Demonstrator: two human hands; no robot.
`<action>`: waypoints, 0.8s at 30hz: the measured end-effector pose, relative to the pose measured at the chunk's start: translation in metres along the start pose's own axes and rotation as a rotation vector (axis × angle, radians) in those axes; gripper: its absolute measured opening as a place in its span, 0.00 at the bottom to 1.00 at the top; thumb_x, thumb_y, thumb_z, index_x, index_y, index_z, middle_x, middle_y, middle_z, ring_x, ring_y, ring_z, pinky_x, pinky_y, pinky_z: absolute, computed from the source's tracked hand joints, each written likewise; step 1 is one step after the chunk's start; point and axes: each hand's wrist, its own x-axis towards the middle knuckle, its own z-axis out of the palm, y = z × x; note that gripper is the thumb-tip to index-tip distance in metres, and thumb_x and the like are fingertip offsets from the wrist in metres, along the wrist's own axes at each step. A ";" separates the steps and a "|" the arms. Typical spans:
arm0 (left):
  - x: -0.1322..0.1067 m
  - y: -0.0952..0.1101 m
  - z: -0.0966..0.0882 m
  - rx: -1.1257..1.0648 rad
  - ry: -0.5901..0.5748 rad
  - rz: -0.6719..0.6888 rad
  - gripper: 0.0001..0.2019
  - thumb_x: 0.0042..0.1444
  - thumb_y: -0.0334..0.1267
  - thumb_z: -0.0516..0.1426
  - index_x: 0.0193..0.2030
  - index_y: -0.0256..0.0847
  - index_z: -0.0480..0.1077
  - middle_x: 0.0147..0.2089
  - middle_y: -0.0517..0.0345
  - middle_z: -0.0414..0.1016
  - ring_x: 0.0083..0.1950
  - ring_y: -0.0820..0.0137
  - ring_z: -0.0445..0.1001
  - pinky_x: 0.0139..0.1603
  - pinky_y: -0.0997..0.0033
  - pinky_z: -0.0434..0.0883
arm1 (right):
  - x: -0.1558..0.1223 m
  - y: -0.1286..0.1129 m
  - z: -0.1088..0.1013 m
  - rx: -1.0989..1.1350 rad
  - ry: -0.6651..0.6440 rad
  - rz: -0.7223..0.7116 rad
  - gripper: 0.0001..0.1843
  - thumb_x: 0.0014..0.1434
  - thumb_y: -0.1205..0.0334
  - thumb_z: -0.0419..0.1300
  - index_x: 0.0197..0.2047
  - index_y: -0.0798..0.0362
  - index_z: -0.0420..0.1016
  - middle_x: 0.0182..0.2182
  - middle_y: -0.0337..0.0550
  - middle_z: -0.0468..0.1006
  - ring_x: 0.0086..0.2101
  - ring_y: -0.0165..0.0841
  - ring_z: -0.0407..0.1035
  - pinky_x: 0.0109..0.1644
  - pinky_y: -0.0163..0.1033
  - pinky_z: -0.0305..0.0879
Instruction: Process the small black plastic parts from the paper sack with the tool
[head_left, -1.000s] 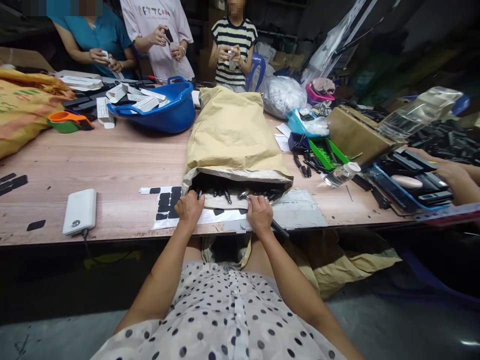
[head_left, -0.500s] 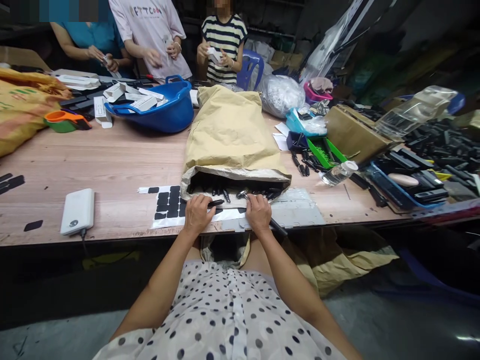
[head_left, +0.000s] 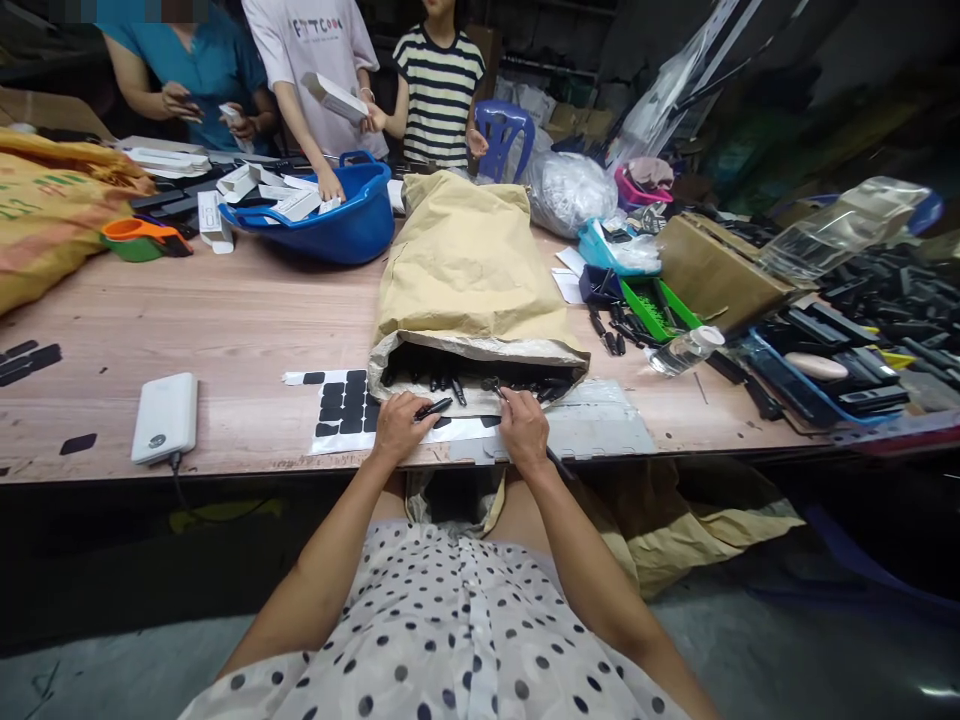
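Note:
My left hand [head_left: 399, 430] is closed on a slim black pen-shaped piece [head_left: 435, 408], its tip pointing right. A short way to the right, my right hand [head_left: 523, 430] is closed around a dark rod-like thing [head_left: 559, 464]; one end shows below the palm, and its kind is unclear. Both hands rest at the table's front edge, before the open mouth of a tan paper sack [head_left: 465, 265]. Several black pieces [head_left: 457, 388] lie in that mouth. Beside my left hand is a white sheet with black stickers [head_left: 343, 405].
A white power bank [head_left: 165, 418] with a cable lies left. Behind are a blue basin [head_left: 330, 230] of white boxes and several people. To the right stand a green tray [head_left: 667, 318], a clear bottle [head_left: 686, 348] and a bin of black parts [head_left: 825, 375].
My hands stay nearly in place; the rod in my right hand shows less. Across the table, one person now reaches into the blue basin and a white box is held out.

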 end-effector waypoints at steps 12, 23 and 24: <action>0.000 0.000 0.008 0.025 0.002 -0.014 0.10 0.60 0.45 0.61 0.44 0.50 0.83 0.36 0.55 0.77 0.44 0.62 0.73 0.49 0.61 0.68 | -0.014 -0.053 -0.004 0.210 -0.015 -0.129 0.20 0.71 0.62 0.47 0.55 0.50 0.79 0.37 0.47 0.78 0.40 0.35 0.73 0.46 0.36 0.70; 0.002 -0.008 0.014 0.011 -0.004 0.000 0.11 0.61 0.48 0.60 0.45 0.51 0.83 0.35 0.55 0.75 0.43 0.62 0.71 0.48 0.61 0.66 | -0.017 -0.062 -0.005 0.223 -0.049 -0.179 0.19 0.71 0.62 0.49 0.56 0.48 0.79 0.38 0.46 0.79 0.40 0.34 0.73 0.45 0.35 0.71; 0.002 -0.008 0.014 0.010 -0.007 -0.003 0.11 0.62 0.48 0.60 0.45 0.51 0.83 0.35 0.56 0.75 0.43 0.62 0.70 0.48 0.61 0.66 | -0.018 -0.064 -0.005 0.226 -0.063 -0.191 0.19 0.71 0.62 0.49 0.56 0.48 0.79 0.38 0.45 0.79 0.40 0.34 0.74 0.45 0.35 0.71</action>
